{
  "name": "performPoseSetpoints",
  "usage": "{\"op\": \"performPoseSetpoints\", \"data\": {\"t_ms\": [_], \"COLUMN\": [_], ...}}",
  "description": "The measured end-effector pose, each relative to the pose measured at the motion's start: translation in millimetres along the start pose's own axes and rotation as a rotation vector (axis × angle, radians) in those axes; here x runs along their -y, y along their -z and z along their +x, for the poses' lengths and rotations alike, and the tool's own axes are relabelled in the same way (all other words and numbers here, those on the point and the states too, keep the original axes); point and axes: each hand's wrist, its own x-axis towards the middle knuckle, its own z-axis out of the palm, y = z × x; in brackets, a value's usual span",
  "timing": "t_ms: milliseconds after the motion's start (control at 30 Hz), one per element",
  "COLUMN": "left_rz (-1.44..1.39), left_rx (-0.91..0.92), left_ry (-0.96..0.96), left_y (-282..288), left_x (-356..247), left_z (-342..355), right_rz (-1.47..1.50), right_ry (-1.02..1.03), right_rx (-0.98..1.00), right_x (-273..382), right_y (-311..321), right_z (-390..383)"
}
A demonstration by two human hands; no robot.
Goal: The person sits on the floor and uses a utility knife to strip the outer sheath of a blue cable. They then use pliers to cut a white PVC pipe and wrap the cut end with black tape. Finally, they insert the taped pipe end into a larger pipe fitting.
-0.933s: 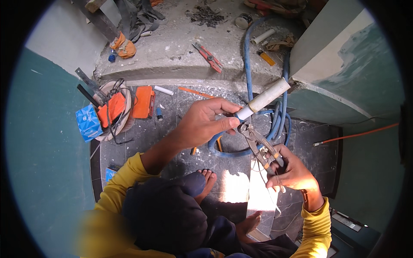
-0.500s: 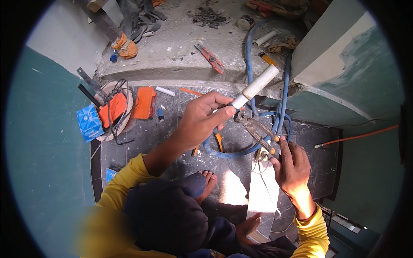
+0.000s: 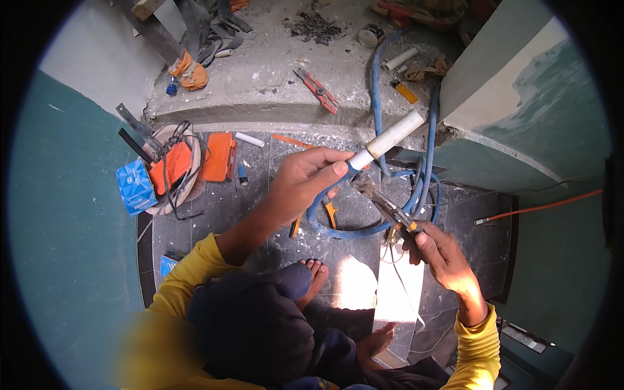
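My left hand (image 3: 304,179) is closed round the end of a blue hose, where a white plastic pipe (image 3: 394,135) fits into it. The pipe has a thicker, dirt-stained outer section and slants up to the right. My right hand (image 3: 442,252) grips a pair of pincers (image 3: 379,199) with worn metal jaws; its handles are pressed together. Their jaws sit just below my left fingers, apart from the pipe. From the left hand the blue hose (image 3: 354,233) loops down across the tiles and up over the ledge.
Red-handled pliers (image 3: 316,91) and a yellow tool (image 3: 405,92) lie on the rough concrete ledge (image 3: 260,91). An orange case (image 3: 219,156), a short white pipe piece (image 3: 249,139) and a blue box (image 3: 136,186) are on the left. An orange hose (image 3: 539,207) runs along the right wall.
The pincers' spread handles have come together in my right hand. Their jaws have dropped slightly away from the pipe joint. My left hand keeps hold with little movement.
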Motion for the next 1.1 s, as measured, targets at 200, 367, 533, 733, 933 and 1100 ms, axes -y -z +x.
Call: {"op": "performPoseSetpoints", "data": {"t_ms": [200,367,533,733,933,1100], "left_rz": [0.159,0.114,-0.022,-0.087,-0.046,0.037], "left_rx": [0.024,0.063,0.052,-0.001,-0.051,-0.044], "left_ry": [-0.067,-0.116,0.048,0.115,0.162,0.085], "left_y": [-0.5,1.0,2.3,-3.3,-9.7,-12.8], "left_x": [7.8,10.9,3.4,-1.7,-3.1,-4.8], "left_z": [-0.2,2.8,2.2,0.8,-1.5,-0.4], "right_rz": [-0.354,0.308,0.084,-0.720,-1.087,-1.117], "right_ry": [0.023,-0.320,-0.245,0.430,0.675,0.631], "right_rx": [-0.081,0.091,0.076,-0.464,-0.415,-0.430], "right_x": [6.3,6.1,13.3,-9.4,-13.0,5.1], "right_y": [-1.1,0.2,0.1,-9.8,-0.3,-0.1], "right_z": [0.2,-0.3,6.2,5.5,6.1,12.5]}}
